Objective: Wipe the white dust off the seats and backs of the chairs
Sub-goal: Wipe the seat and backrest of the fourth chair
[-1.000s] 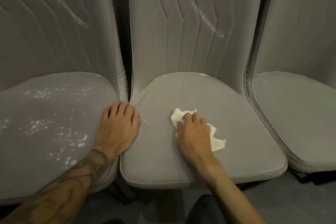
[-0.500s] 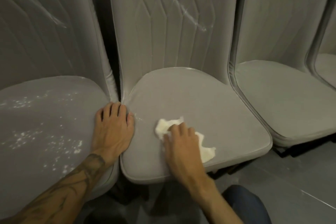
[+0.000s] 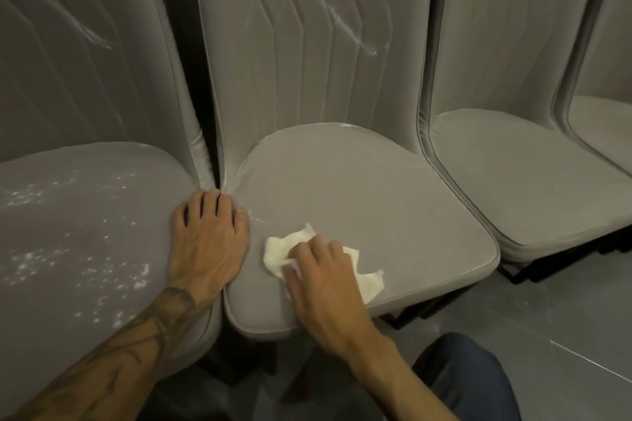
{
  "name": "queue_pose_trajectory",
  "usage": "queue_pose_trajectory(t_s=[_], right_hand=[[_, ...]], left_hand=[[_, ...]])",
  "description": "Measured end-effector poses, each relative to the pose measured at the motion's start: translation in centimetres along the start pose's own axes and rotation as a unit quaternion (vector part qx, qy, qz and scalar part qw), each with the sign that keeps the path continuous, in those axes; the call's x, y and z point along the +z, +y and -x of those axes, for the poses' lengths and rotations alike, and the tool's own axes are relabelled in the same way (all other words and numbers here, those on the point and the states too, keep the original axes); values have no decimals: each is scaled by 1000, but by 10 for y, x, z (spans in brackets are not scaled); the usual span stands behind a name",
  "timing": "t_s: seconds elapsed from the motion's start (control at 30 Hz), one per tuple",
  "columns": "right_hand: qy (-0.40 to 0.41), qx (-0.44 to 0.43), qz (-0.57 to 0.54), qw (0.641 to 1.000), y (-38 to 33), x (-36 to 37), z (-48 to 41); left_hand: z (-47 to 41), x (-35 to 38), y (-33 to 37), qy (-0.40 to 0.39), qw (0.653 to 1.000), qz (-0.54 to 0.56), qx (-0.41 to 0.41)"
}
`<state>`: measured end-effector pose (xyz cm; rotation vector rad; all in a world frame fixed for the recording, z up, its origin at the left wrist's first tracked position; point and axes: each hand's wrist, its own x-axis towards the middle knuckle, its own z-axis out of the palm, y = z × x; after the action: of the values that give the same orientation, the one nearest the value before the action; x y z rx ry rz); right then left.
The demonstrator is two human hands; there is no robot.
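- The right hand (image 3: 321,272) is pressing a crumpled white tissue (image 3: 277,251) onto the middle chair seat (image 3: 376,195), near its front-left corner. The fingers are bending over the wad and gripping it.
- The left hand (image 3: 208,236) is lying flat with its fingers straight and slightly spread. It is holding nothing and is bridging the gap between the left chair seat (image 3: 85,202) and the middle one.
- White dust (image 3: 138,272) is speckling the left seat, and a small patch is sitting just beside the left thumb.
- A white streak (image 3: 355,39) is slanting down the middle chair back (image 3: 290,79).

Crumpled white cloth (image 3: 277,250) under right hand (image 3: 325,280)
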<state>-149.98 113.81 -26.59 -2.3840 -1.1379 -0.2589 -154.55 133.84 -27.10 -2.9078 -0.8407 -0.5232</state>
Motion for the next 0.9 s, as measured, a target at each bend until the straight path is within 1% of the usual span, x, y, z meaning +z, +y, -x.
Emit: queue_pose_trajectory(t_s=[0.03,0.1,0.13,0.17,0.23,0.27,0.3,0.33,0.4,0.47,0.5,0.57,0.63,0.7,0.73,0.77,0.8,0.87,0.9], right_hand=[[-18,-14,-16,1000,3,-2,1],[-11,-7,-13,1000,33,-16,0],[3,13,7,1000,52,-26,-1],[17,50,29,998,74,-36,-2],[41,129,36,990,105,-51,-4],[54,155,44,985,107,-51,-5],[63,160,63,983,101,-46,-5],[68,145,79,984,86,-38,-4],[73,60,59,994,37,-17,0],[32,-31,34,998,-4,4,7],[5,-53,21,998,-12,8,8],[-21,-44,7,999,1,1,3],[-16,20,28,999,28,-15,-2],[14,104,47,993,48,-29,-5],[26,119,66,990,45,-30,-4],[27,112,82,990,33,-26,-3],[16,83,91,992,13,-18,2],[-19,-14,73,997,-31,1,12],[-33,-41,43,998,-45,6,16]], left_hand=[[0,0,0,0,1000,0,1],[1,0,0,4,1000,4,-1],[0,0,1,3,1000,7,-1],[0,-1,2,4,1000,9,-1],[0,0,2,13,1000,7,-5],[0,1,2,16,1000,5,-7],[0,1,1,17,1000,4,-8],[0,1,1,16,1000,5,-7],[-1,2,2,16,1000,3,-10],[-1,3,1,15,1000,-7,-10],[0,3,1,16,1000,-10,-8],[0,4,0,22,1000,-7,-4],[1,4,-1,23,1000,0,-4],[1,5,-2,26,1000,5,-5],[0,5,-3,27,1000,8,-6],[0,5,-2,26,1000,9,-6],[0,6,-1,24,1000,7,-6],[-1,6,-1,22,1000,3,-15],[-1,6,0,16,1000,3,-22]])
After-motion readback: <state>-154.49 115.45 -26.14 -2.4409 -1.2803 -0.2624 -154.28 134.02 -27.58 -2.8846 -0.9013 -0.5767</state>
